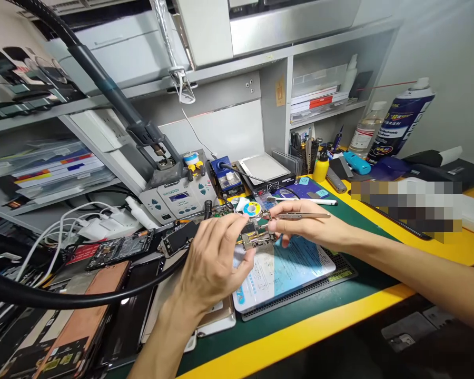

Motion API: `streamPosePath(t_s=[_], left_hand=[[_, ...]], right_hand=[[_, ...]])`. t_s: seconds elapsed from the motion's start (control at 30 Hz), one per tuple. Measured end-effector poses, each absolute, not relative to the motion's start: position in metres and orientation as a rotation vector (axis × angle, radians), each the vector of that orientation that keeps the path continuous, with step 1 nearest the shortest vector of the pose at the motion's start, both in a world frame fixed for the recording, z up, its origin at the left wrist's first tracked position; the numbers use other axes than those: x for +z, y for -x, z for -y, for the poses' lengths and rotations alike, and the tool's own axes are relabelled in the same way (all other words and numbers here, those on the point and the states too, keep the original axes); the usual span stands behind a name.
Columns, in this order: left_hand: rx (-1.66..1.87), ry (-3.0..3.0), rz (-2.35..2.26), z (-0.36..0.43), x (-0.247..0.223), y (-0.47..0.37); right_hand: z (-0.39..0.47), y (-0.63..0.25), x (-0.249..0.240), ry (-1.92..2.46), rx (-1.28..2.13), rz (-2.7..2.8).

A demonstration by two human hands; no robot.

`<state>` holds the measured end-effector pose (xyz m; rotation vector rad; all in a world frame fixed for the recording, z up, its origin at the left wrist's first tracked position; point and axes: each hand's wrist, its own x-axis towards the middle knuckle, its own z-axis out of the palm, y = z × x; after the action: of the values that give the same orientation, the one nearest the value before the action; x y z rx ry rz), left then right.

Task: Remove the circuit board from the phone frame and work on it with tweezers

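A small phone circuit board with gold-coloured strips is held up over a blue and white booklet-like pad. My left hand grips its left edge between thumb and fingers. At the board's right side, my right hand is closed with metal tweezers lying across its fingers, and its fingertips touch the board's edge. Just behind the board is a solder-like spool with a yellow and blue label. The tips of my left fingers are partly hidden behind the board.
A hot-air station stands behind my left hand, its black hose arching across the left side. Phone parts are piled at left. A white pen-like brush, yellow bottle and spray can are at back right.
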<state>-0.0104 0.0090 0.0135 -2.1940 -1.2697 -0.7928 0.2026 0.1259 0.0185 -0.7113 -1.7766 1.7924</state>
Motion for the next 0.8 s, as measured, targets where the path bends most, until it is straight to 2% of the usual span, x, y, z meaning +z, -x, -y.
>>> streamPosePath(t_s=[0.13, 0.3, 0.53, 0.8], left_hand=[[-0.851, 2.168, 1.337, -0.007, 0.018, 0.015], [-1.039, 1.784, 1.658, -0.004, 0.036, 0.060], [-0.734, 1.709, 2.255, 0.001, 0.039, 0.106], [-0.683, 1.390, 2.505, 0.014, 0.047, 0.129]], right_hand=[[-0.132, -0.203, 0.012, 0.728, 1.735, 1.767], [-0.145, -0.208, 0.010, 0.780, 1.582, 1.680], [-0.144, -0.208, 0.009, 0.836, 1.492, 1.742], [-0.139, -0.209, 0.017, 0.892, 1.434, 1.840]])
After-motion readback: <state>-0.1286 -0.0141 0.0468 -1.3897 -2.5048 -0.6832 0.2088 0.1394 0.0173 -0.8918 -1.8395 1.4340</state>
